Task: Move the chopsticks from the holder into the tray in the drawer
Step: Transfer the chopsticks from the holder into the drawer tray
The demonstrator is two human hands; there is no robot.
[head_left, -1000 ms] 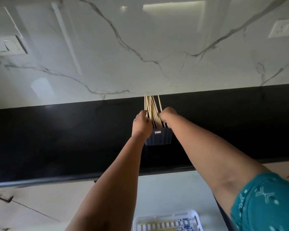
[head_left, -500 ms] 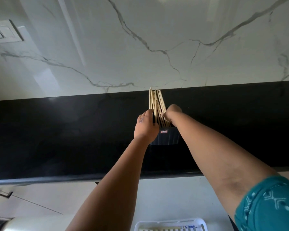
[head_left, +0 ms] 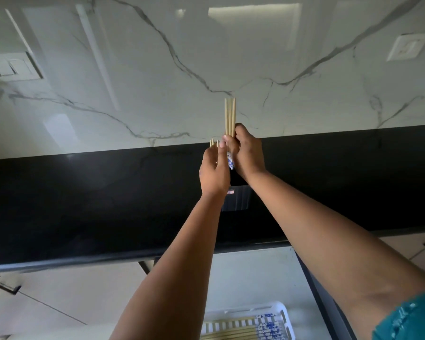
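Chopsticks (head_left: 230, 116) stand as a small upright bundle in the right hand (head_left: 247, 153), whose fingers curl round their middle; pale shafts rise above the fist against the marble wall (head_left: 280, 69), and blue-patterned ends show just below the fingers. Their long axis runs straight up and down. Directly underneath, partly hidden by both wrists, sits the dark holder (head_left: 238, 200) on the black counter (head_left: 84, 204), and the bundle looks lifted mostly clear of it, though the lowest tips are covered by the hands. A few more stick tips (head_left: 212, 142) poke up just left of the bundle, beside the left hand (head_left: 215, 168). That hand hovers with fingers loosely extended, its fingertips touching or nearly touching the bundle; whether it grips anything I cannot tell.

Far nearer the person, below the counter edge, the white tray (head_left: 284, 312) lies in the open drawer (head_left: 255, 278), already holding chopsticks laid flat, running left to right with patterned ends to the right. So the coming move seems to turn on this: the bundle is vertical and well away from the tray, which lies down and toward the body. The right hand, already gripping, is better placed to carry, and would need to tip the sticks from upright to flat, patterned ends rightward, to match those lying there.
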